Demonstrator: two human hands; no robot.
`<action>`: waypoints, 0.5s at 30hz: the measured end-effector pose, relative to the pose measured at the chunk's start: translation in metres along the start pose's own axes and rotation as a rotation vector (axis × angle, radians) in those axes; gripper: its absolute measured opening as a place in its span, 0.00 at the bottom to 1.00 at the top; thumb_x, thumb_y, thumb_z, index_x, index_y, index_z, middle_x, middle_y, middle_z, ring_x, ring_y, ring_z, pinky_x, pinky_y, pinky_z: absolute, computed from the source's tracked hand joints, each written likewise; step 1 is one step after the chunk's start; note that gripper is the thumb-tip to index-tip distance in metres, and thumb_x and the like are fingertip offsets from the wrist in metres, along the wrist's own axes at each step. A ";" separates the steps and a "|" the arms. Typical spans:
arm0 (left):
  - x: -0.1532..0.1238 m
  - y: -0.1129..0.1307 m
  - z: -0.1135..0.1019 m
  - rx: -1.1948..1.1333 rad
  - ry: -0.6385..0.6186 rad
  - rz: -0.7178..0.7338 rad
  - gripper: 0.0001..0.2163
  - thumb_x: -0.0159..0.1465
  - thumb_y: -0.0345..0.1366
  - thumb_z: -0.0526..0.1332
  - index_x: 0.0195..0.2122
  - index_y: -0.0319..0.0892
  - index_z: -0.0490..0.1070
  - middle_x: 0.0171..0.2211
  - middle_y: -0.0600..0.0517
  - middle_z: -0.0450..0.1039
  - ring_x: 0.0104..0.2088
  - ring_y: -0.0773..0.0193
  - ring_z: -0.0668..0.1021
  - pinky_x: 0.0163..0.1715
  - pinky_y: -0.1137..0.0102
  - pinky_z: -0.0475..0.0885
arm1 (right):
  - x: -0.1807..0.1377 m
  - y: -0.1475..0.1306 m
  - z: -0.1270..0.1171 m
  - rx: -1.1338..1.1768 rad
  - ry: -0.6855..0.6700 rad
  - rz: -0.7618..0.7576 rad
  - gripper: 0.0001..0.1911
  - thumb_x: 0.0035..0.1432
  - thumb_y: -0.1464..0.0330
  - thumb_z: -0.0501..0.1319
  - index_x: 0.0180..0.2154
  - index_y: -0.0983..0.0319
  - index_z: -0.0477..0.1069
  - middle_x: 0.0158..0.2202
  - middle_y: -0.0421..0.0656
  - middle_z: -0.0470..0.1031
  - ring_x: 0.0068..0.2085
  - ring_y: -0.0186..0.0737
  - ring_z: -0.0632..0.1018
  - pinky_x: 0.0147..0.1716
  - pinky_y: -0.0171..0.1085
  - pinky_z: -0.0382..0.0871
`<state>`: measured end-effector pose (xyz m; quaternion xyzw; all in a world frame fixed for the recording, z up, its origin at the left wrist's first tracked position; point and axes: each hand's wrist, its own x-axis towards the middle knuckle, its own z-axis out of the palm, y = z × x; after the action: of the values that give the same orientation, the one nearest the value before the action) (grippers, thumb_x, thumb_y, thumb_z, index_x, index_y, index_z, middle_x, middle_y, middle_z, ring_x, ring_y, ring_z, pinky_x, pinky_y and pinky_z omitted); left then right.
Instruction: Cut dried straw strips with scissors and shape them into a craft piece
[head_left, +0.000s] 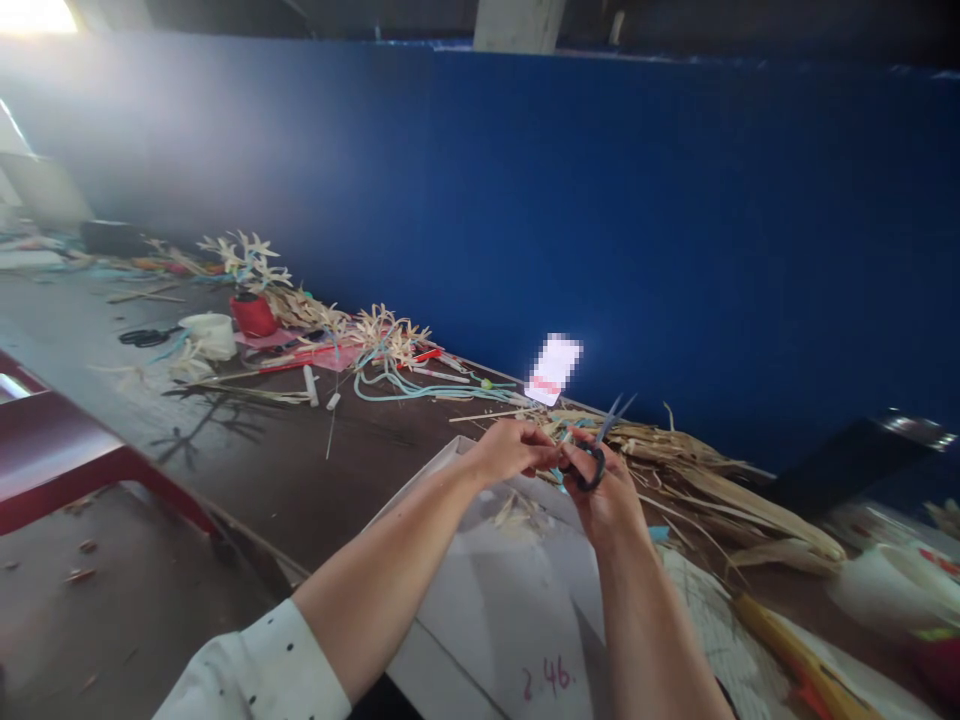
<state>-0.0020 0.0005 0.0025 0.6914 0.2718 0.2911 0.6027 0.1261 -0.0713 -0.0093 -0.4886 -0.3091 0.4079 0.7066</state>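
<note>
My right hand [611, 505] holds a pair of scissors [609, 422] with dark handles, their blades slightly apart and pointing up and away to the right. The fingers of my left hand [510, 447] are pinched together and meet the right fingertips. What sits between them is too small to make out; a bit of light blue shows there. Beneath both hands lies a pale cardboard box or board [517, 620] with "2.46." handwritten on it. Small pale petal-like pieces [523, 515] rest on its surface.
Dried corn husks [720, 480] lie right of my hands. Along the blue partition [675, 230] are light blue cords [420, 388], husk flowers [390, 335], a red container [253, 315], a white tape roll [210, 336] and other black scissors [148, 337]. A yellow tool [802, 650] is at lower right.
</note>
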 end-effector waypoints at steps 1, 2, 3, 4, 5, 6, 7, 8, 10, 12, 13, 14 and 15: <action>0.000 0.000 0.000 0.001 0.004 -0.003 0.15 0.50 0.45 0.63 0.30 0.37 0.72 0.25 0.51 0.70 0.27 0.69 0.72 0.27 0.73 0.68 | 0.000 -0.001 0.000 0.016 0.003 0.010 0.22 0.41 0.66 0.69 0.41 0.59 0.70 0.23 0.37 0.70 0.24 0.29 0.68 0.19 0.27 0.56; -0.001 0.001 -0.001 0.003 0.005 -0.005 0.14 0.50 0.44 0.63 0.30 0.37 0.72 0.26 0.51 0.71 0.27 0.69 0.72 0.27 0.73 0.68 | 0.000 -0.001 0.001 0.034 0.002 0.016 0.22 0.41 0.67 0.69 0.41 0.59 0.70 0.23 0.37 0.70 0.24 0.29 0.68 0.18 0.27 0.56; -0.001 0.001 -0.001 0.008 0.006 -0.005 0.14 0.50 0.43 0.63 0.30 0.37 0.72 0.26 0.51 0.71 0.26 0.70 0.71 0.27 0.74 0.67 | 0.000 -0.002 0.001 0.049 -0.001 0.016 0.21 0.41 0.67 0.69 0.41 0.59 0.71 0.23 0.37 0.70 0.24 0.30 0.68 0.18 0.27 0.56; -0.002 0.001 -0.001 0.017 0.004 -0.004 0.13 0.50 0.43 0.62 0.30 0.38 0.72 0.26 0.52 0.71 0.26 0.70 0.71 0.26 0.74 0.67 | -0.001 -0.003 0.001 0.059 -0.005 0.012 0.21 0.41 0.67 0.69 0.40 0.59 0.71 0.24 0.37 0.70 0.24 0.30 0.68 0.18 0.27 0.56; -0.002 0.002 -0.001 0.029 0.002 -0.003 0.13 0.50 0.43 0.62 0.30 0.38 0.72 0.26 0.52 0.71 0.26 0.70 0.71 0.26 0.74 0.67 | -0.001 -0.003 0.001 0.065 -0.008 0.005 0.20 0.41 0.67 0.69 0.40 0.59 0.71 0.24 0.37 0.71 0.24 0.30 0.69 0.18 0.27 0.56; -0.002 0.002 -0.002 0.041 0.001 -0.003 0.13 0.50 0.43 0.62 0.30 0.38 0.72 0.26 0.52 0.71 0.25 0.70 0.71 0.26 0.74 0.67 | 0.000 -0.003 0.000 0.067 -0.009 -0.003 0.20 0.41 0.68 0.69 0.40 0.59 0.71 0.24 0.37 0.71 0.24 0.30 0.69 0.17 0.27 0.56; -0.003 0.002 -0.002 0.054 0.000 -0.006 0.13 0.50 0.43 0.62 0.30 0.38 0.72 0.26 0.52 0.71 0.25 0.70 0.70 0.25 0.74 0.66 | 0.000 -0.004 0.000 0.067 -0.005 -0.009 0.20 0.41 0.68 0.69 0.40 0.59 0.71 0.24 0.37 0.71 0.24 0.30 0.69 0.17 0.27 0.56; -0.003 0.003 -0.002 0.064 0.000 -0.010 0.13 0.50 0.43 0.62 0.30 0.38 0.72 0.25 0.52 0.70 0.26 0.70 0.70 0.25 0.74 0.66 | 0.000 -0.004 0.000 0.066 0.002 -0.014 0.19 0.41 0.68 0.69 0.39 0.59 0.71 0.24 0.37 0.71 0.24 0.30 0.69 0.17 0.27 0.57; -0.003 0.003 -0.003 0.075 -0.005 -0.015 0.13 0.50 0.44 0.62 0.30 0.38 0.73 0.25 0.52 0.70 0.26 0.70 0.70 0.25 0.74 0.66 | 0.000 -0.003 -0.001 0.070 0.014 -0.023 0.19 0.41 0.69 0.69 0.39 0.59 0.71 0.24 0.36 0.71 0.24 0.29 0.69 0.18 0.27 0.58; -0.002 0.002 -0.003 0.075 -0.016 -0.013 0.14 0.50 0.44 0.62 0.31 0.38 0.73 0.25 0.52 0.71 0.27 0.69 0.71 0.26 0.74 0.65 | 0.001 -0.003 -0.001 0.086 0.019 -0.025 0.19 0.42 0.69 0.68 0.39 0.60 0.71 0.24 0.37 0.71 0.24 0.29 0.69 0.18 0.27 0.58; -0.002 0.002 -0.004 0.071 -0.025 -0.013 0.14 0.49 0.44 0.62 0.31 0.38 0.74 0.26 0.52 0.71 0.27 0.69 0.71 0.26 0.74 0.65 | 0.001 -0.002 -0.002 0.100 0.019 -0.024 0.19 0.42 0.69 0.68 0.39 0.60 0.71 0.24 0.37 0.71 0.24 0.29 0.69 0.17 0.26 0.58; -0.002 0.002 -0.004 0.065 -0.034 -0.015 0.15 0.49 0.44 0.63 0.32 0.38 0.74 0.26 0.51 0.71 0.27 0.69 0.71 0.26 0.74 0.66 | 0.002 -0.002 -0.003 0.117 0.018 -0.021 0.19 0.42 0.69 0.68 0.39 0.60 0.71 0.25 0.37 0.71 0.24 0.29 0.69 0.17 0.26 0.57; -0.002 0.002 -0.005 0.055 -0.042 -0.020 0.15 0.49 0.44 0.63 0.33 0.38 0.74 0.27 0.51 0.72 0.28 0.69 0.71 0.27 0.73 0.66 | 0.002 -0.002 -0.004 0.134 0.017 -0.015 0.18 0.42 0.69 0.68 0.39 0.61 0.71 0.26 0.38 0.71 0.25 0.29 0.70 0.16 0.25 0.56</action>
<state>-0.0068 0.0020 0.0052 0.7109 0.2738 0.2630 0.5920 0.1307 -0.0711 -0.0088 -0.4413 -0.2787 0.4183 0.7434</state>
